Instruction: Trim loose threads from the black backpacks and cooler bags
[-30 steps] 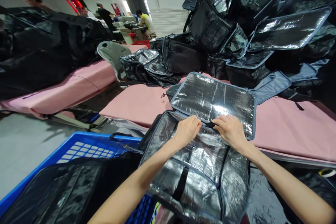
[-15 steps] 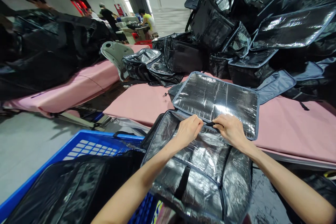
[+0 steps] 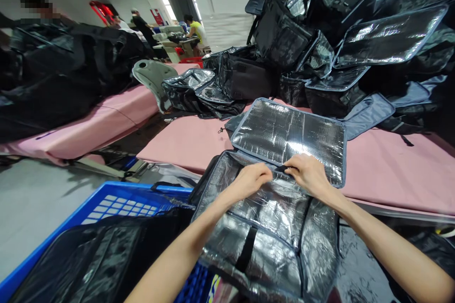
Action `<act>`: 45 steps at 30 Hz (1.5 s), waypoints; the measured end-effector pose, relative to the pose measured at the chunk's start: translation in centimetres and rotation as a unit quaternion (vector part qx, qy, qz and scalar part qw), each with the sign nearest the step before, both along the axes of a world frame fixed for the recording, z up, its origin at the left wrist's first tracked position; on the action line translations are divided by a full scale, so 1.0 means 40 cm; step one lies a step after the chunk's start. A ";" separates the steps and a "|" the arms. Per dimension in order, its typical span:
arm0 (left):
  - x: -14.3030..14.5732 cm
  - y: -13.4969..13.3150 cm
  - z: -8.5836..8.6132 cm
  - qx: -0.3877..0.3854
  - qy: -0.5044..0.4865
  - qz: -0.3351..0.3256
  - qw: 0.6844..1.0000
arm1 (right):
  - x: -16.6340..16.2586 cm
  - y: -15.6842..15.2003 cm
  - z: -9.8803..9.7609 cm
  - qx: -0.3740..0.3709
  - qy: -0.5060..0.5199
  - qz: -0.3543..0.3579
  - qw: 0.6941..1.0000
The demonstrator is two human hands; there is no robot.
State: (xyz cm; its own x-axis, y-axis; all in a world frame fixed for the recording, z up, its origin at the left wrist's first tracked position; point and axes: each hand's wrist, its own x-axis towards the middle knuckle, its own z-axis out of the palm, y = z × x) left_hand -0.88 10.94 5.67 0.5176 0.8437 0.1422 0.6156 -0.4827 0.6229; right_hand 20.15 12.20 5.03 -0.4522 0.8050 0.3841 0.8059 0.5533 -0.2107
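An insulated bag with a shiny silver lining lies open in front of me, its lined lid folded back onto the pink table. At the hinge edge between lid and body, my right hand pinches a short black strip. Just left of it, over the bag's opening, my left hand is closed with thumb and fingers together; what it grips, if anything, is hidden. A black strap runs down the lining of the near wall.
The pink table carries a heap of similar bags at the back right. A blue crate with a dark bag in it stands at lower left. Black bags cover another pink table; several people are farther off.
My left hand has drawn slightly left, away from the black strip. My right hand keeps its pinch on it. The view has shifted a little.
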 end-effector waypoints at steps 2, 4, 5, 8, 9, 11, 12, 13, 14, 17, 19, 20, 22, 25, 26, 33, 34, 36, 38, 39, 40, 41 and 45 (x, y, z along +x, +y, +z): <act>-0.008 -0.002 0.023 -0.059 -0.023 -0.036 0.997 | 0.031 -0.016 0.000 0.032 -0.008 0.006 0.999; -0.003 0.007 0.025 -0.005 -0.020 -0.004 1.000 | 0.056 -0.035 -0.002 0.074 -0.034 0.015 0.997; 0.005 0.014 0.019 0.052 -0.004 0.014 0.999 | 0.065 -0.044 -0.003 0.089 -0.047 0.018 0.995; 0.033 0.037 -0.012 0.184 0.094 -0.015 0.978 | 0.073 -0.064 -0.009 0.112 -0.076 0.011 0.991; 0.040 0.043 -0.019 0.208 0.131 -0.036 0.969 | 0.072 -0.068 -0.010 0.116 -0.084 0.009 0.990; 0.051 0.052 -0.020 0.242 0.197 -0.074 0.947 | 0.068 -0.071 -0.013 0.121 -0.093 0.008 0.988; 0.054 0.056 -0.016 0.257 0.229 -0.096 0.934 | 0.066 -0.071 -0.014 0.123 -0.093 0.008 0.988; 0.057 0.059 -0.009 0.273 0.260 -0.123 0.918 | 0.064 -0.071 -0.016 0.125 -0.092 0.009 0.988; 0.059 0.062 -0.003 0.289 0.288 -0.151 0.900 | 0.064 -0.069 -0.017 0.124 -0.090 0.009 0.988; 0.063 0.073 0.005 0.344 0.334 -0.215 0.851 | 0.066 -0.065 -0.023 0.116 -0.077 0.011 0.990; 0.061 0.076 -0.005 0.378 0.337 -0.225 0.833 | 0.071 -0.062 -0.030 0.101 -0.057 0.008 0.993; 0.059 0.076 -0.012 0.391 0.334 -0.216 0.830 | 0.073 -0.061 -0.033 0.093 -0.043 0.003 0.995; 0.053 0.073 -0.028 0.411 0.321 -0.184 0.833 | 0.076 -0.060 -0.039 0.075 -0.017 -0.015 0.997; 0.045 0.062 -0.046 0.429 0.289 -0.128 0.846 | 0.072 -0.058 -0.042 0.054 -0.008 -0.036 0.998; 0.044 0.058 -0.049 0.433 0.279 -0.115 0.849 | 0.069 -0.057 -0.040 0.048 -0.012 -0.037 0.998; 0.054 0.048 -0.068 0.437 0.226 -0.063 0.868 | 0.049 -0.045 -0.016 0.024 -0.057 -0.025 0.998; 0.054 0.047 -0.071 0.436 0.217 -0.060 0.871 | 0.050 -0.044 -0.015 0.017 -0.059 -0.025 0.998; 0.052 0.043 -0.079 0.429 0.185 -0.041 0.883 | 0.055 -0.041 -0.015 -0.009 -0.043 -0.025 0.999; 0.047 0.035 -0.088 0.394 0.125 0.003 0.911 | 0.061 -0.039 -0.017 -0.040 0.001 -0.027 0.999; 0.044 0.029 -0.093 0.364 0.082 0.034 0.927 | 0.062 -0.037 -0.017 -0.050 0.026 -0.030 0.998; 0.042 0.022 -0.098 0.331 0.036 0.064 0.941 | 0.061 -0.036 -0.017 -0.054 0.046 -0.034 0.997; 0.041 0.016 -0.102 0.298 -0.010 0.090 0.950 | 0.058 -0.034 -0.015 -0.052 0.057 -0.035 0.996; 0.043 0.001 -0.116 0.243 -0.128 0.135 0.952 | 0.021 -0.023 -0.008 -0.029 0.021 -0.018 0.999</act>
